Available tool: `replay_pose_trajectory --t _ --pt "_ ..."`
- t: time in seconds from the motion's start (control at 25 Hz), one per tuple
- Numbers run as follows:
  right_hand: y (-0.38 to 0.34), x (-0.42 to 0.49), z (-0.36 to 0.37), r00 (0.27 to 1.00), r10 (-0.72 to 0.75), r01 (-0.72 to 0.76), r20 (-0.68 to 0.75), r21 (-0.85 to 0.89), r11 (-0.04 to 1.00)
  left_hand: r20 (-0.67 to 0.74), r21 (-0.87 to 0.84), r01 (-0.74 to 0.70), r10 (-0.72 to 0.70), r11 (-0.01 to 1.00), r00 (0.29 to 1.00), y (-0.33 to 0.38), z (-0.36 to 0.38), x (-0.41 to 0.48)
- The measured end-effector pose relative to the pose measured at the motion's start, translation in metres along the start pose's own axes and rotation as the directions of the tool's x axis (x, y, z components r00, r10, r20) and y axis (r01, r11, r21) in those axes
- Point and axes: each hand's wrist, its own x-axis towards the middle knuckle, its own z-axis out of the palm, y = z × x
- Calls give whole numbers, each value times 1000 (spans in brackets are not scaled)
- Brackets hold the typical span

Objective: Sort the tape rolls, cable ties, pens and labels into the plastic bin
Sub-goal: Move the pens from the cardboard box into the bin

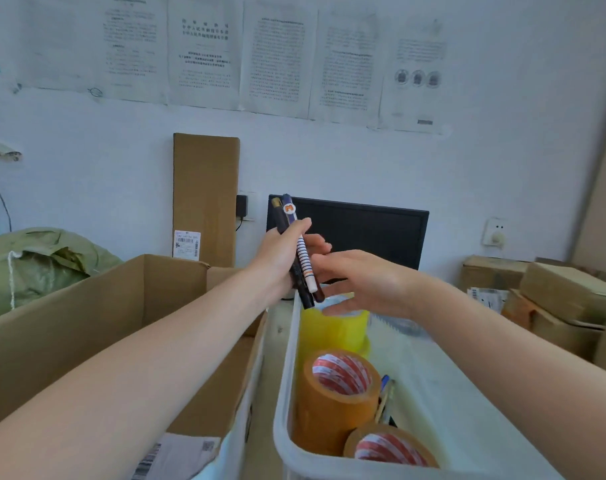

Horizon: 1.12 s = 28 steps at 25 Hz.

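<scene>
My left hand [283, 252] grips a bundle of pens [300, 251], held upright above the far left corner of the white plastic bin [284, 386]. My right hand [358, 280] hovers open beside the pens, fingers spread over a yellow tape roll [332, 329] standing in the bin. Two brown tape rolls with red-and-white cores sit in the bin, one nearer the middle [336, 396] and one at the near edge [388, 448]. A few pens [384, 398] lie in the bin beside the brown rolls. Clear plastic [395, 325], maybe cable ties, lies behind the yellow roll.
An open cardboard box [97, 327] stands left of the bin, with a labelled packet [180, 455] at its near corner. A black monitor [364, 230] and a tall flat carton [206, 199] are by the wall. More cardboard boxes [564, 299] are stacked at right; a green sack [42, 261] lies far left.
</scene>
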Motion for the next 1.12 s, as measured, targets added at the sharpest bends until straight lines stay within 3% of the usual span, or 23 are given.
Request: replay_pose_trajectory --t 0.16,0.44,0.6,0.76,0.88,1.0,1.12 --pt "12 -27 -28 991 -75 75 -112 -3 997 276 178 57 -106 982 955 -19 43 -4" --pt "41 -54 -55 964 -90 92 -250 -4 996 398 320 90 -220 943 891 -55 88 -1" --pt "52 -44 -59 955 -48 11 -294 -125 992 359 303 88 -199 949 912 -71 91 9" --pt "60 -24 -51 957 17 -66 -291 -158 985 226 387 99 -198 917 954 -87 78 13" --pt "65 -2 -57 910 58 -136 -411 -161 978 133 458 89 -167 885 977 -96 70 21" --pt "81 1 -65 864 182 -277 -469 -142 950 108 667 17 -120 745 987 -103 64 27" --pt "95 -12 -67 830 450 -515 -329 -142 845 160 790 -87 -67 607 985 -108 60 26"
